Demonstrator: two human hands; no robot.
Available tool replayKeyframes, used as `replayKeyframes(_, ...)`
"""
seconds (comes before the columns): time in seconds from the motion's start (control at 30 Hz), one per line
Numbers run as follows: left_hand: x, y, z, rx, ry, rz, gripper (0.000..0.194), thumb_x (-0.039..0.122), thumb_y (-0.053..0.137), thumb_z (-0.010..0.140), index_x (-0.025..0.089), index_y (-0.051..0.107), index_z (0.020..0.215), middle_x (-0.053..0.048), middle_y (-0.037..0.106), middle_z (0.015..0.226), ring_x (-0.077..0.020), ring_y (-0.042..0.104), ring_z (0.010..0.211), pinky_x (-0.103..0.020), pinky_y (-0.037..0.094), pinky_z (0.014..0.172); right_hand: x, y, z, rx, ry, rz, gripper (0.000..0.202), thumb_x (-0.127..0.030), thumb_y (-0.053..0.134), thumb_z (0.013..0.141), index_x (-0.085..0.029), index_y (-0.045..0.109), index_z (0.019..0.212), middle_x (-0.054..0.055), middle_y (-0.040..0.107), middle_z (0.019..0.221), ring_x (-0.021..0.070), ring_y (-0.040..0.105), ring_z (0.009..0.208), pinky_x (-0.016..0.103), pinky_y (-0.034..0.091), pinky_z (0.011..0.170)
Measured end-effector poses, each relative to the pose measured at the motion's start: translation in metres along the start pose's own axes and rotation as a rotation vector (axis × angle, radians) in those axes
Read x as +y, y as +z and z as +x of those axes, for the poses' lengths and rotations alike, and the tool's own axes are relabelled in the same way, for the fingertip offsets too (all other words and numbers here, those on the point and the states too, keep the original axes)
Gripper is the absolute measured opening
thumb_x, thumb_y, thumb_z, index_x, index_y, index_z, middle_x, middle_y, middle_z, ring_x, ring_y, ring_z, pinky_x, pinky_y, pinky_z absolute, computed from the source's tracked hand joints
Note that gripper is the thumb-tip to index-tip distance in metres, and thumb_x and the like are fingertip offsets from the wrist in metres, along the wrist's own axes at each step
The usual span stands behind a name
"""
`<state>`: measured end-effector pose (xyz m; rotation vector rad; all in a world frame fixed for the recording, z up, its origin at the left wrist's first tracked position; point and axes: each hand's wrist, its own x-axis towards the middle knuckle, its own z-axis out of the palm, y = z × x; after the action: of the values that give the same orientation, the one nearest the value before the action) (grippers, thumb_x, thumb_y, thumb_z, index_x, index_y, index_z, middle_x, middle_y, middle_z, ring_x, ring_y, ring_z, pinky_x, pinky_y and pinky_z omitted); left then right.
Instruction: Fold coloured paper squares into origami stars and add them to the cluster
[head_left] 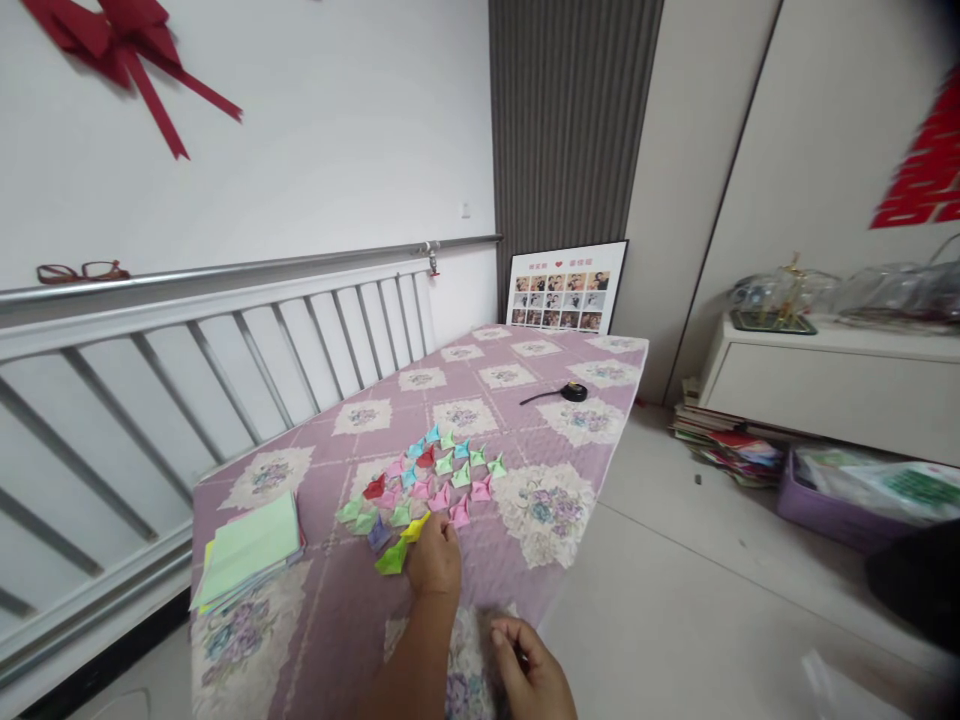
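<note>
Your left hand (433, 560) reaches out, fingers pinching a yellow folded paper piece (415, 527) at the near edge of the paper cluster (427, 480) on the bed (525, 560). It's light and crushable; grip its edges. Right hand (534, 672) is loosely curled, seemingly empty.

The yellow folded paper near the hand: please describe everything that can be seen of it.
The yellow paper is a small folded piece with pointed ends, matte like thin craft paper. It lies at the near edge of the group of folded papers on the purple quilt, slanted, its far end toward the pink pieces. The left hand touches it with its fingertips. A lime piece lies just beside it. Whether the grip closes on it cannot be told.
</note>
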<state>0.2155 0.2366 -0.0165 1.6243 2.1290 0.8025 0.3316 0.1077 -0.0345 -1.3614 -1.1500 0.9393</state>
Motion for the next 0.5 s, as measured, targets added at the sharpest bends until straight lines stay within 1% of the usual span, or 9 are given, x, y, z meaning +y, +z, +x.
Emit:
replayKeyframes(0.13, 0.001, 0.002, 0.001, -0.003, -0.017, 0.016, 0.014, 0.027, 0.051, 0.089, 0.025, 0.064, 0.094, -0.002, 0.07, 0.091, -0.0187, 0.063, 0.085, -0.025, 0.038, 0.07, -0.003, 0.0, -0.001, -0.01, 0.02, 0.027, 0.035, -0.054, 0.058, 0.076, -0.02, 0.069, 0.076, 0.002, 0.068, 0.07, 0.0192, 0.063, 0.069, 0.024, 0.051, 0.066)
replayKeyframes(0.23, 0.002, 0.001, 0.0, -0.004, -0.004, -0.003, 0.015, 0.026, 0.051, 0.089, 0.024, 0.061, 0.099, -0.002, 0.069, 0.096, -0.0186, 0.062, 0.088, -0.025, 0.039, 0.072, -0.002, -0.002, -0.001, -0.006, 0.059, 0.043, 0.035, -0.053, 0.058, 0.076, -0.02, 0.069, 0.077, 0.002, 0.069, 0.072, 0.0197, 0.063, 0.071, 0.025, 0.051, 0.068)
replayKeyframes(0.3, 0.002, -0.001, -0.003, 0.0, 0.01, -0.029, 0.018, 0.024, 0.05, 0.089, 0.024, 0.059, 0.104, -0.003, 0.067, 0.1, -0.0186, 0.062, 0.091, -0.026, 0.04, 0.075, -0.001, -0.005, 0.0, 0.021, 0.079, 0.054, 0.036, -0.054, 0.059, 0.075, -0.02, 0.07, 0.077, 0.003, 0.069, 0.073, 0.0199, 0.062, 0.071, 0.026, 0.051, 0.07)
replayKeyframes(0.4, 0.002, -0.005, -0.012, 0.0, 0.054, -0.088, 0.024, 0.019, 0.049, 0.086, 0.022, 0.056, 0.109, -0.003, 0.066, 0.101, -0.0185, 0.061, 0.094, -0.026, 0.041, 0.081, 0.0, -0.011, 0.004, 0.085, 0.105, 0.098, 0.038, -0.055, 0.061, 0.071, -0.019, 0.07, 0.076, 0.003, 0.069, 0.073, 0.0204, 0.063, 0.073, 0.027, 0.05, 0.072)
replayKeyframes(0.43, 0.001, -0.007, -0.017, -0.01, 0.078, -0.114, 0.024, 0.016, 0.049, 0.085, 0.021, 0.057, 0.107, -0.003, 0.065, 0.1, -0.0182, 0.06, 0.095, -0.027, 0.041, 0.083, 0.0, -0.013, 0.005, 0.103, 0.116, 0.121, 0.039, -0.056, 0.062, 0.07, -0.019, 0.071, 0.077, 0.003, 0.069, 0.073, 0.0205, 0.063, 0.073, 0.027, 0.05, 0.072)
replayKeyframes(0.5, -0.003, -0.012, -0.032, -0.054, 0.132, -0.175, 0.021, 0.013, 0.049, 0.082, 0.02, 0.059, 0.099, -0.003, 0.065, 0.096, -0.0173, 0.06, 0.094, -0.026, 0.042, 0.085, 0.002, -0.016, 0.008, 0.127, 0.15, 0.17, 0.042, -0.058, 0.064, 0.067, -0.019, 0.071, 0.078, 0.003, 0.069, 0.073, 0.0203, 0.063, 0.073, 0.027, 0.051, 0.07)
